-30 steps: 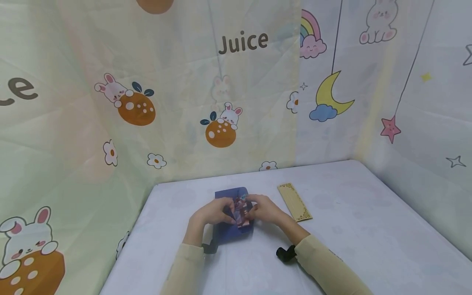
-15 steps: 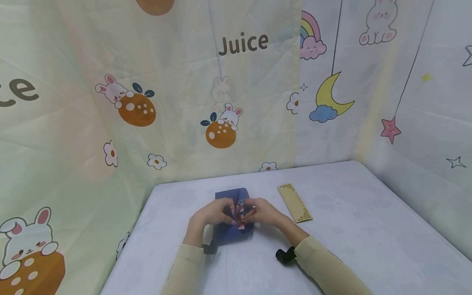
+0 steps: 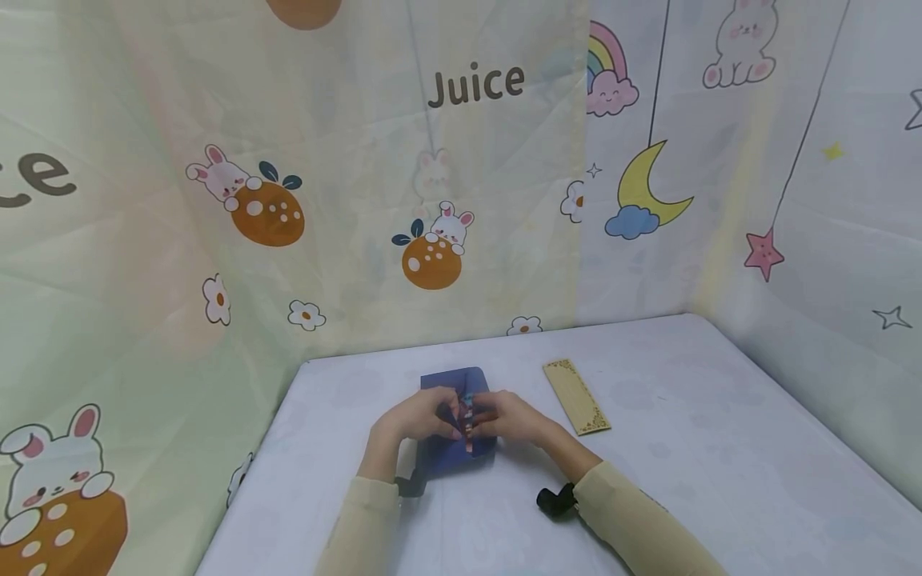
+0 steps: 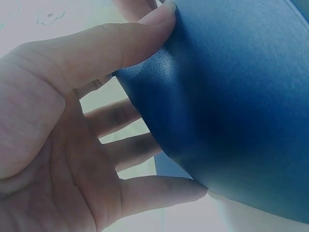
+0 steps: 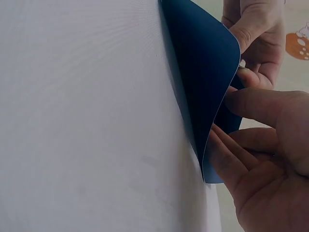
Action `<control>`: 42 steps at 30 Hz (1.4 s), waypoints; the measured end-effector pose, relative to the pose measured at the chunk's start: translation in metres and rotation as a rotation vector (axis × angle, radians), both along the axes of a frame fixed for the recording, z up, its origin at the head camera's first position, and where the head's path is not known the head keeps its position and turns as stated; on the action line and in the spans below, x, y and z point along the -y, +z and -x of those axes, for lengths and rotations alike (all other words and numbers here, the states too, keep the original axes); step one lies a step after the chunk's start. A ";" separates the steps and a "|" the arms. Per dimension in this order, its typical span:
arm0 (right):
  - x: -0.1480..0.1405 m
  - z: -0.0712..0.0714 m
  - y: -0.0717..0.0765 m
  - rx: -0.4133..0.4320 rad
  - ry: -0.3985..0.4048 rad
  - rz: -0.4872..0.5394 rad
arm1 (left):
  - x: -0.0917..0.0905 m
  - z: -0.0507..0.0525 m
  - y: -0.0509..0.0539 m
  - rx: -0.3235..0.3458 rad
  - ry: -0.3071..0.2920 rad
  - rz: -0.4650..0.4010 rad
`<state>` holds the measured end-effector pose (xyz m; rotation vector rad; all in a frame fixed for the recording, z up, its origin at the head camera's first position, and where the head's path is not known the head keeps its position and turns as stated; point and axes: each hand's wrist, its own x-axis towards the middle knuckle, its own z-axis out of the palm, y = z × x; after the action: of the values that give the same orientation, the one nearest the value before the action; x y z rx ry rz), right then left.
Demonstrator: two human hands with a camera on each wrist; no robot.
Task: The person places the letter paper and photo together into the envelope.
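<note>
A blue envelope [image 3: 450,462] lies on the white table between both hands, its paper bowed open in the right wrist view. My left hand [image 3: 416,413] pinches its left edge; thumb [image 4: 157,19] and fingertips press against the blue paper in the left wrist view. A narrow strip of a colourful picture card [image 3: 469,428] shows in the middle of the envelope; the rest of the card is hidden. At the card's right edge, my right hand [image 3: 515,418] holds it with thumb and fingers, though in the right wrist view the blue paper [image 5: 203,58] covers the card.
To the right of the envelope lies a pale wooden strip [image 3: 576,396] with ornate corners. A black wrist device [image 3: 556,502] sits by the right sleeve. Printed fabric walls [image 3: 346,272] with rabbits stand behind and beside the table [image 3: 720,448].
My right hand has moved slightly left, and the visible part of the picture card has narrowed to a strip. The left hand and the envelope stay about where they were.
</note>
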<state>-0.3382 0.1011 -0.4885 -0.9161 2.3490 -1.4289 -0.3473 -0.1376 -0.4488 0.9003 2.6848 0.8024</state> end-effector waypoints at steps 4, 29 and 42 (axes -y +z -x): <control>0.001 -0.001 0.001 -0.006 0.015 -0.002 | 0.000 0.001 0.000 0.006 -0.004 -0.004; 0.000 -0.002 0.004 -0.130 -0.018 -0.157 | -0.001 -0.001 0.001 0.003 0.000 0.009; -0.022 0.001 0.016 -0.017 -0.165 -0.105 | -0.001 -0.002 0.001 0.026 0.024 0.013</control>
<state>-0.3392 0.1231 -0.4728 -0.7247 2.5365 -1.3441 -0.3457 -0.1364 -0.4476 0.8502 2.6799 0.7954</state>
